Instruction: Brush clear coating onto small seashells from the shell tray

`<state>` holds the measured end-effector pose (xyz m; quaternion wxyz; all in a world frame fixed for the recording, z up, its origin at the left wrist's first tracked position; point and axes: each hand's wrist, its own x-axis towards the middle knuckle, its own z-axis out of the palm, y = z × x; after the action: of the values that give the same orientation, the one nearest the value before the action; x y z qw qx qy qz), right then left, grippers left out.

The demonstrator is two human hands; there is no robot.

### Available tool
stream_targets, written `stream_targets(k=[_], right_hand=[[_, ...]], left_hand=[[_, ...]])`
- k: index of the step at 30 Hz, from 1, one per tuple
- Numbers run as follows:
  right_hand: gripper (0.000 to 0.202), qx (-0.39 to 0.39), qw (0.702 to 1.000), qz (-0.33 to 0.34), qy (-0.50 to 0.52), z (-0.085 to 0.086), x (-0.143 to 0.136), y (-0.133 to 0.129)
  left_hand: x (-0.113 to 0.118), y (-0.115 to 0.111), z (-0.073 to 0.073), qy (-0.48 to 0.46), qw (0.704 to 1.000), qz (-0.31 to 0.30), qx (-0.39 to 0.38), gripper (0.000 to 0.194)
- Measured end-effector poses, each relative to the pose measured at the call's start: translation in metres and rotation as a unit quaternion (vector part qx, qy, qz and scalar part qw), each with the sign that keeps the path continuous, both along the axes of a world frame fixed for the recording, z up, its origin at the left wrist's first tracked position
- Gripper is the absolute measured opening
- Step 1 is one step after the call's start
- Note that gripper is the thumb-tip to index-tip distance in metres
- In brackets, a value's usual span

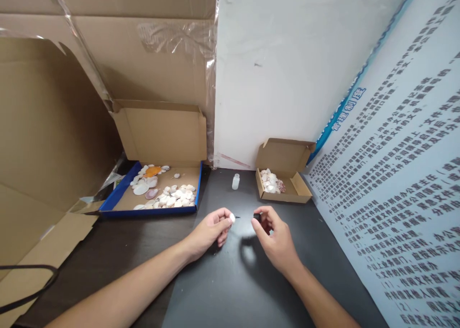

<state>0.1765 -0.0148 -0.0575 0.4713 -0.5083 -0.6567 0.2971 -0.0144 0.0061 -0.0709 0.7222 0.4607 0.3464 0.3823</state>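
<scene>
Between thumb and fingertips, my left hand (pixel 210 231) pinches a small white shell (pixel 232 218). My right hand (pixel 276 239) grips a small black cap (pixel 256 217) a short way to the right of it. A thin dark tip (pixel 237 217) shows just beside the shell, pointing across toward the cap. Whether it joins the cap by a stem I cannot tell. Behind both hands a small whitish bottle (pixel 235 181) stands upright on the dark tabletop (pixel 219 289), with no cap visible on it.
A blue-edged cardboard box (pixel 104 210) with its lid raised holds many shells, at back left. At back right a smaller open box (pixel 304 193) contains white shells and a purplish cluster. Cardboard walls and a printed panel (pixel 395 198) border the workspace. A black cable (pixel 53 273) loops at left.
</scene>
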Motion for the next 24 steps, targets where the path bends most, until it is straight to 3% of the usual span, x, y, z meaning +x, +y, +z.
stream_targets(k=[11, 24], right_hand=[[0.020, -0.020, 0.999, 0.026, 0.038, -0.0019, -0.0004, 0.0005], [0.020, -0.006, 1.000, 0.021, 0.012, -0.0015, -0.0025, -0.0019]], left_hand=[[0.0000, -0.0003, 0.0026, -0.017, 0.999, 0.006, -0.042, 0.018], [-0.0009, -0.0029, 0.0076, -0.041, 0.997, -0.002, -0.070, 0.013]])
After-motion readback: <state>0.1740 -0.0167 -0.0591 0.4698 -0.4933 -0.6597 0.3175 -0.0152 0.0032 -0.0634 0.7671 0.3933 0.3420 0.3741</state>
